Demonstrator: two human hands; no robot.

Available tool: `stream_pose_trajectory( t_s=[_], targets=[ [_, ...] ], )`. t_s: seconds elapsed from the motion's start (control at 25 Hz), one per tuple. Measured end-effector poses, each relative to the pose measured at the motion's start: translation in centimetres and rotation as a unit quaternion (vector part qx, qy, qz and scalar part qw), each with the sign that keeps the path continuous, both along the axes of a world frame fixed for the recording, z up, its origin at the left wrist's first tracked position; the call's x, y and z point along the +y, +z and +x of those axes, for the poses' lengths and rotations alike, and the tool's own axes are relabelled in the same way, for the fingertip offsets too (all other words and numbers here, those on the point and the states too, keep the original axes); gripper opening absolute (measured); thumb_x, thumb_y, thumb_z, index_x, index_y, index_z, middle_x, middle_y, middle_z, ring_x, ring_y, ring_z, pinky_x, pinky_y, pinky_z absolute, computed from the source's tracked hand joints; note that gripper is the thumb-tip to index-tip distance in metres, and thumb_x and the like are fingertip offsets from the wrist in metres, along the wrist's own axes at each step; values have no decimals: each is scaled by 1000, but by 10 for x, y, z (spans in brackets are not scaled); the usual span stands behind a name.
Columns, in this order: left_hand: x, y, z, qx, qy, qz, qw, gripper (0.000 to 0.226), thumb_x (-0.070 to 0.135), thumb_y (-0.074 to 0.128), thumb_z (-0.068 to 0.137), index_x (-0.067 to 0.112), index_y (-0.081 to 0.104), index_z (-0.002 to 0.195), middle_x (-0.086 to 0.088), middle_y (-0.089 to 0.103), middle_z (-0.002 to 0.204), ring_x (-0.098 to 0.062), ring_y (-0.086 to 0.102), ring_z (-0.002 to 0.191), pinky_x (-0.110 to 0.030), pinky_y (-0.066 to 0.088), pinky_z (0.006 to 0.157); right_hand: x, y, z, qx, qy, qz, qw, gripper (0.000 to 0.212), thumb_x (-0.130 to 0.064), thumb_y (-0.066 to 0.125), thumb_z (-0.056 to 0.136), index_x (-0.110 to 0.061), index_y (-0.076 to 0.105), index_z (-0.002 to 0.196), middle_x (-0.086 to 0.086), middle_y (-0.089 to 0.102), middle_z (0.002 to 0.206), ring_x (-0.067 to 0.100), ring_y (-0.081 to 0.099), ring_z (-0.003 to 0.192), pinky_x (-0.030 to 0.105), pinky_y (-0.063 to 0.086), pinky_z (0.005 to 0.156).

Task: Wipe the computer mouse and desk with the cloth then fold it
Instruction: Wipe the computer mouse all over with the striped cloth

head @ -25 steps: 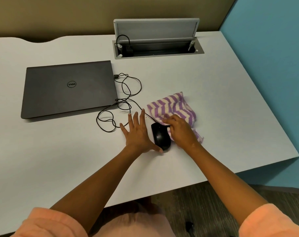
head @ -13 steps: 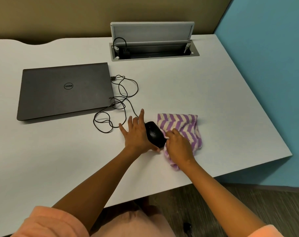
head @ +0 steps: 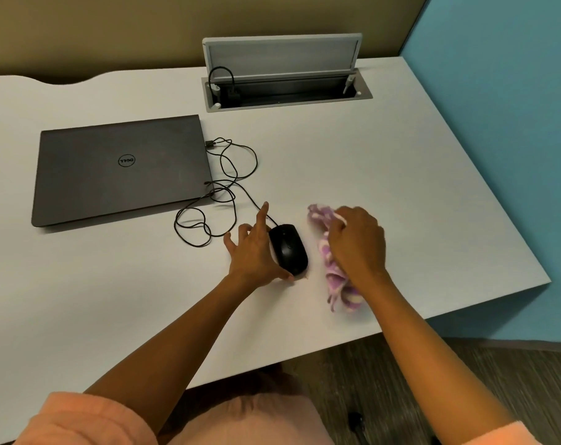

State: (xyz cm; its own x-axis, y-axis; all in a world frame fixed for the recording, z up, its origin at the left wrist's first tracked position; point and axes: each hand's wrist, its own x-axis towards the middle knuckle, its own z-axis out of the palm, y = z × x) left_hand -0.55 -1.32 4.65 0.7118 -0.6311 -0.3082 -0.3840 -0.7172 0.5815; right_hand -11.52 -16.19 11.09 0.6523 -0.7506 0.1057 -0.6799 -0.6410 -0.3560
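Observation:
A black wired computer mouse [head: 289, 249] lies on the white desk [head: 385, 175]. My left hand [head: 255, 252] rests against its left side, thumb under its near end, fingers spread. To the right of the mouse, a purple and white striped cloth [head: 332, 274] lies bunched on the desk. My right hand [head: 358, 244] is closed over the cloth and hides its middle. A gap of bare desk separates the cloth from the mouse.
A shut dark laptop [head: 118, 168] lies at the left. The mouse cable [head: 231, 175] loops between laptop and mouse. An open cable hatch [head: 285, 88] sits at the back. The desk's right edge meets a blue wall [head: 513, 123].
My right hand has pulled the cloth off the mouse's side and moved right, bunching it up. The left hand stays on the mouse, which has turned slightly.

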Motion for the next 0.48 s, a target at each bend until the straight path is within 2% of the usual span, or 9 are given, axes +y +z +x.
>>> stream_pose_trajectory(
  t_s=[0.16,0.24,0.36,0.48],
  targets=[
    [0,1,-2,-2,0,-6,1000,157,55,93,40,35,-15,152,3,55,133,-24,30,139,-56,5,114,26,-27,39,108,96,55,988,34,-21,42,98,-17,55,129,10,55,128,28,60,107,28,44,77],
    [0,1,-3,-15,-3,-11,1000,154,55,92,45,33,-14,154,1,56,132,-25,30,139,-57,4,115,38,-43,38,136,100,40,985,37,-20,43,97,-15,50,133,14,52,131,31,61,104,30,47,74],
    [0,2,-1,-20,-2,-8,1000,154,58,91,44,33,-14,154,1,56,133,-25,29,140,-57,3,115,49,-55,13,145,46,49,987,41,-22,51,95,-13,41,134,15,54,126,28,64,94,26,44,64],
    [-1,1,0,-16,-9,0,1000,157,58,93,41,37,-16,152,3,53,138,-24,27,142,-55,3,115,58,-67,-18,166,63,33,984,44,-24,52,95,-14,36,135,11,56,123,22,65,89,21,43,60]
  ],
)
